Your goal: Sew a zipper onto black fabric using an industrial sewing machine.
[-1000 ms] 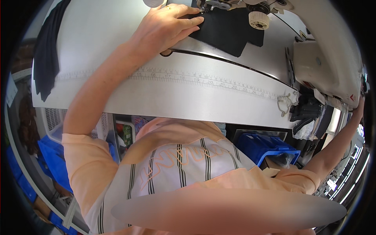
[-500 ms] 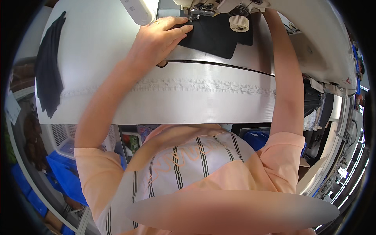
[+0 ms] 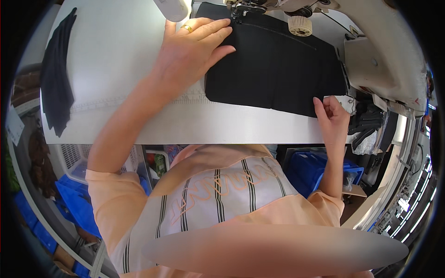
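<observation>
A black fabric piece [image 3: 278, 69] with a zipper seam lies flat on the white sewing table [image 3: 120, 46], its far edge under the sewing machine's presser foot [image 3: 238, 8]. My left hand [image 3: 187, 51], with a ring on one finger, presses flat on the fabric's left part, fingers spread toward the foot. My right hand [image 3: 331, 118] pinches the fabric's near right corner at the table's front edge.
The white sewing machine body [image 3: 384, 60] fills the right side, with a cream knob [image 3: 300, 25] above the fabric. A pile of dark fabric [image 3: 55, 78] hangs at the table's left end. Blue bins [image 3: 320, 169] stand under the table.
The view has dropped closer to the table. My right hand came back from the machine to the fabric's near right corner. The black fabric now lies spread wider toward me.
</observation>
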Demonstrator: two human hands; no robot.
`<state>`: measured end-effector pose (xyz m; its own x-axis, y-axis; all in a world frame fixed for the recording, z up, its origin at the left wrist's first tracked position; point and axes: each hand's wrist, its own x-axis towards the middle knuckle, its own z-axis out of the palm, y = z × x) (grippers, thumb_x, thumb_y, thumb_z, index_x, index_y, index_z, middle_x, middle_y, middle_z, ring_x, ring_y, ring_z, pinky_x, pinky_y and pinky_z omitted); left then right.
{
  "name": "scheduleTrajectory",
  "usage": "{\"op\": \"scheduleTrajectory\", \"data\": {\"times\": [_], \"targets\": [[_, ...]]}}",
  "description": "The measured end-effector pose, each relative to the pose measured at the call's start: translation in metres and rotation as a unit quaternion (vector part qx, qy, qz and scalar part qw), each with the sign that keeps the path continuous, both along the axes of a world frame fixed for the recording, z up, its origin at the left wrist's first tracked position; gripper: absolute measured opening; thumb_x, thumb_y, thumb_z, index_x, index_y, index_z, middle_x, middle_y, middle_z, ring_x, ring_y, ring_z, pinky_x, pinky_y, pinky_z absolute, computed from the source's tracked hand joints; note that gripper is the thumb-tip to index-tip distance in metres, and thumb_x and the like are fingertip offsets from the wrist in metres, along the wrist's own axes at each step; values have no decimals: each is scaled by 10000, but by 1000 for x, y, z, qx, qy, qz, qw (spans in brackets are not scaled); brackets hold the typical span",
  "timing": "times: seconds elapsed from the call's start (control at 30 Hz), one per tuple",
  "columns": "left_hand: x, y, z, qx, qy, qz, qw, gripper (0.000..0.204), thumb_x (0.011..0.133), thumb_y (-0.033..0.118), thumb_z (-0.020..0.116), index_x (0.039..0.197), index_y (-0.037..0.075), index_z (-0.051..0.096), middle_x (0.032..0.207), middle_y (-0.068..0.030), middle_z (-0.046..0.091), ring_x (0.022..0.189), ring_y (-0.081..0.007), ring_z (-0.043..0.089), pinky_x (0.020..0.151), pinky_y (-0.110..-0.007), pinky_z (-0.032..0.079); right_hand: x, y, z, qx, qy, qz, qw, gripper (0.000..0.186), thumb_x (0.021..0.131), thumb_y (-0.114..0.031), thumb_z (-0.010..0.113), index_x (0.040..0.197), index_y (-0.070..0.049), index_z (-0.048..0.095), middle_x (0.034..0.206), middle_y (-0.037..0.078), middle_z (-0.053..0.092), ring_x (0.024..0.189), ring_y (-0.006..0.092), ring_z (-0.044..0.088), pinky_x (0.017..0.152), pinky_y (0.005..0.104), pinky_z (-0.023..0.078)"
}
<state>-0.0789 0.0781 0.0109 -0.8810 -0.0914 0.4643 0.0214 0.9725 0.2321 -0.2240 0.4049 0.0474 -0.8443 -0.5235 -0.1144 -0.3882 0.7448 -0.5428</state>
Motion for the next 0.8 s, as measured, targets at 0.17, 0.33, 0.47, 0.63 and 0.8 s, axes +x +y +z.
{"op": "scheduleTrajectory", "data": {"times": [0.17,0.33,0.47,0.63,0.8], "targets": [[0,8,-1,-27,-27,3,999,449,857,397,678,1222,138,651,1330,26,603,1156,-203,573,1090,-612,262,29,-38,32,-52,243,103,963,177,822,-148,774,759,-48,643,577,68,573,493,175,546,492,305,418],[1,8,-2,-50,-31,15,998,469,845,417,681,1230,151,648,1341,32,595,1153,-200,572,1081,-615,272,1,-152,9,-159,196,265,931,113,834,-116,698,945,-97,707,866,40,664,810,245,613,689,337,481],[1,6,-3,-88,-24,12,996,478,833,430,686,1234,170,652,1340,46,595,1130,-184,577,1065,-616,292,-18,-190,-34,-113,4,166,980,274,884,-259,650,1030,-28,668,936,110,679,871,242,645,772,320,488],[0,9,-6,-93,-12,18,995,496,824,441,689,1246,182,647,1338,51,596,1112,-170,578,1057,-617,304,-25,-193,-29,-80,111,187,973,185,881,-200,620,886,-17,645,792,119,653,689,250,637,613,353,477],[0,14,-6,-103,-23,40,994,489,824,444,690,1235,182,652,1335,38,599,1112,-182,579,1059,-613,302,-21,-174,-24,-128,94,244,957,225,871,-104,674,1095,-110,698,992,37,679,906,196,633,787,280,492]]}}
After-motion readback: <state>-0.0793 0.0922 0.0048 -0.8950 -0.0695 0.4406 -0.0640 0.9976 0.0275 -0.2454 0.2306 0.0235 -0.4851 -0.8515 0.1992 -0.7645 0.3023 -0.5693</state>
